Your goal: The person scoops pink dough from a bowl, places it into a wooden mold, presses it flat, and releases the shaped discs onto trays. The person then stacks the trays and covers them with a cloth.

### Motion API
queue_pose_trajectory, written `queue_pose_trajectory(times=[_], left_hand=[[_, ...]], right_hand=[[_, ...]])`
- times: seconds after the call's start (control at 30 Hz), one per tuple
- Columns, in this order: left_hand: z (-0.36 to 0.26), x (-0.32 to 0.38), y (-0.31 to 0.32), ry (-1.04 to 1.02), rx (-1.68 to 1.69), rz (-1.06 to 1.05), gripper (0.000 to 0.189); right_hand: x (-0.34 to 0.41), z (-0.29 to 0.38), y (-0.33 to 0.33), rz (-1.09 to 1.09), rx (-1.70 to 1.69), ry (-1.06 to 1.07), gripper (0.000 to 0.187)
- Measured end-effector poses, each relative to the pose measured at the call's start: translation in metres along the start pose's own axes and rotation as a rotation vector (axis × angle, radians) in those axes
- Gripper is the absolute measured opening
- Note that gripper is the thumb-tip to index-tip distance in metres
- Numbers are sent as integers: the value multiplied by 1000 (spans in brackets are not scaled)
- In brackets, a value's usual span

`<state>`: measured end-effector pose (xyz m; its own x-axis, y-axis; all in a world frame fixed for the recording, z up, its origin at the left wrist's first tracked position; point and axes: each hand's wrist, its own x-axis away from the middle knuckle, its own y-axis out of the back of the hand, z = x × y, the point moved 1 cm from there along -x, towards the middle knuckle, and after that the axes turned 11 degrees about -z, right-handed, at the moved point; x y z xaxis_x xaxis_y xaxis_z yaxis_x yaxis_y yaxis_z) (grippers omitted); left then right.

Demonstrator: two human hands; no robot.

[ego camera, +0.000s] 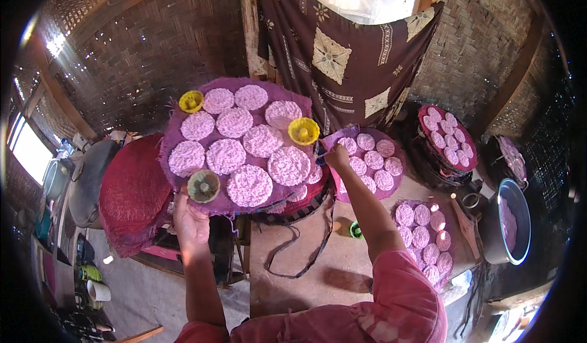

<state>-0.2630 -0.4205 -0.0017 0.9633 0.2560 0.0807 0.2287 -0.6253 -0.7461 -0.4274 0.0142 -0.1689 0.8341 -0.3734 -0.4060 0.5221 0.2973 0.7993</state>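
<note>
In front of me is a round tray (231,152) covered with coarse purple cloth. It bears several pink discs (250,185) of noodle-like strands. Two yellow fluted cups (303,131) sit at its upper left and right, and a dull green fluted cup (203,186) at its lower left. My left hand (192,221) grips the tray's near left edge beneath the green cup. At the right edge, my right hand (337,157) is closed on the rim, its fingertips partly hidden. Below the tray, a red-cloth tray (316,190) with more discs partly shows.
On the wooden table (293,292) lie purple cloths (398,152) with pink discs, a small green cup (356,229) and a black strap (293,274). A grey bucket (513,221) and a disc-laden red tray (447,136) stand right. A red-cloth-covered mound (133,191) is left.
</note>
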Motion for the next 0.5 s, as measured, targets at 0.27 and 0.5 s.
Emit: queue_pose_trajectory(times=[0.27, 0.5], left_hand=[[46, -13, 8, 57, 6, 23, 27], [46, -18, 19, 83, -5, 22, 25]], right_hand=[[-10, -13, -18, 48, 203, 277, 21], [-34, -75, 49, -214, -111, 59, 23]])
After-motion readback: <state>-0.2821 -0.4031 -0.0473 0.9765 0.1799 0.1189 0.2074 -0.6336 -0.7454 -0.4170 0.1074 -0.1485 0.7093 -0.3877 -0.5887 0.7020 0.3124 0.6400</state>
